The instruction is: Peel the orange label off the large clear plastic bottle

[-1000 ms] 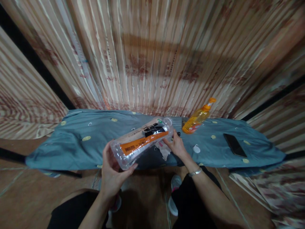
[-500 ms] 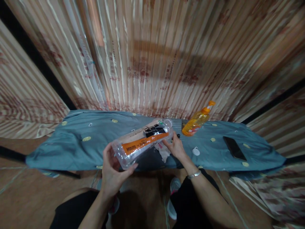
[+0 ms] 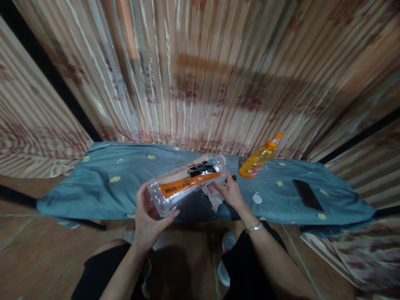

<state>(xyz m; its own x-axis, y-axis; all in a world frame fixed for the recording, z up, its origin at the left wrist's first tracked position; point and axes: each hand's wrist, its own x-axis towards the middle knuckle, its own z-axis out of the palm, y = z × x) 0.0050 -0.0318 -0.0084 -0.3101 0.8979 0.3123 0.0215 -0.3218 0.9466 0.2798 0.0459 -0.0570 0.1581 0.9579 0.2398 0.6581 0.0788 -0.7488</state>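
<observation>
Both hands hold a clear plastic bottle (image 3: 184,185) with an orange, black and white label, lying at a slant above the cloth-covered table. My left hand (image 3: 150,218) is closed around its lower left end, the thumb along the near side. At the right end, my right hand (image 3: 230,191) grips it, some fingers hidden behind the plastic. A crumpled pale cloth or tissue (image 3: 213,198) lies just under the bottle, beside the right hand. To the right of that hand is a small white round piece (image 3: 256,198), resembling a cap.
A tilted-looking pump bottle of orange liquid (image 3: 258,160) stands at the back right. Farther right lies a black phone (image 3: 308,195). The table has a blue-green cloth (image 3: 103,183); a pleated curtain (image 3: 200,83) hangs behind it.
The view has shifted very slightly. The plastic bottle stays in both hands, with its left end a little higher in the picture.
</observation>
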